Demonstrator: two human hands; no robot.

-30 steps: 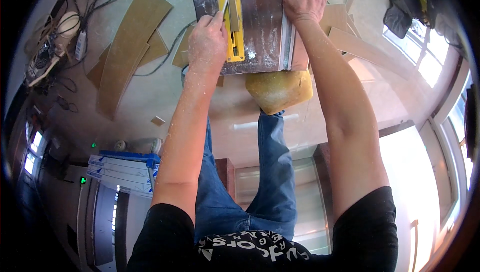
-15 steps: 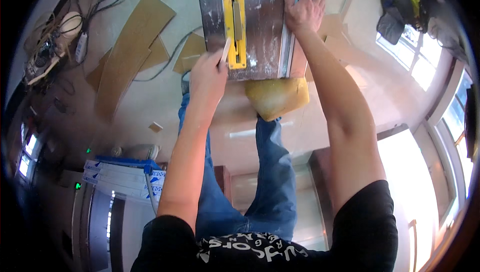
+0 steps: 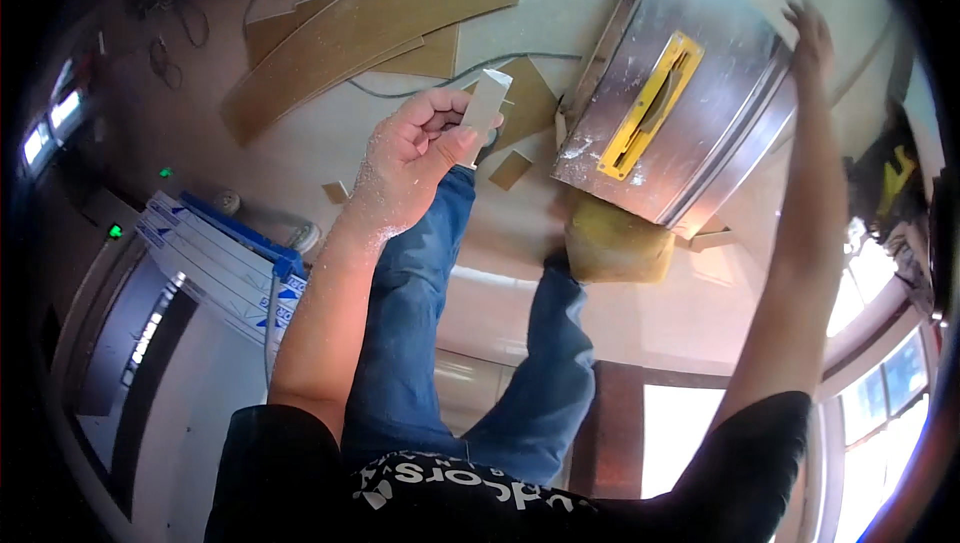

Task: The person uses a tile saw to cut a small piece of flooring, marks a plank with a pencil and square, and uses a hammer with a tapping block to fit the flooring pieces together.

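My left hand [image 3: 425, 138] pinches a small pale strip of board [image 3: 486, 111] between thumb and fingers, held up left of the saw. Sawdust specks its wrist. The table saw [image 3: 640, 53] has a scuffed metal top and a yellow insert plate [image 3: 628, 148] with a blade [image 3: 662, 101] standing in its slot. Along the right side of the top runs a metal fence [image 3: 735, 133]. Past the far right corner of the saw my right hand [image 3: 812, 43] is stretched out, slightly blurred, its fingers apart and nothing seen in them. Whether it touches the saw edge is unclear.
Below the saw's near edge sits a yellowish block [image 3: 620, 238] close to my foot. Brown board offcuts [image 3: 380, 18] lie on the floor at left, with a dark cable [image 3: 440, 83] across them. Blue-and-white wrapped panels [image 3: 215, 263] stand at lower left.
My left hand has come away from the insert plate with the strip. My right hand has left the fence area and reached outward to the right. The view has turned, shifting the saw rightward.
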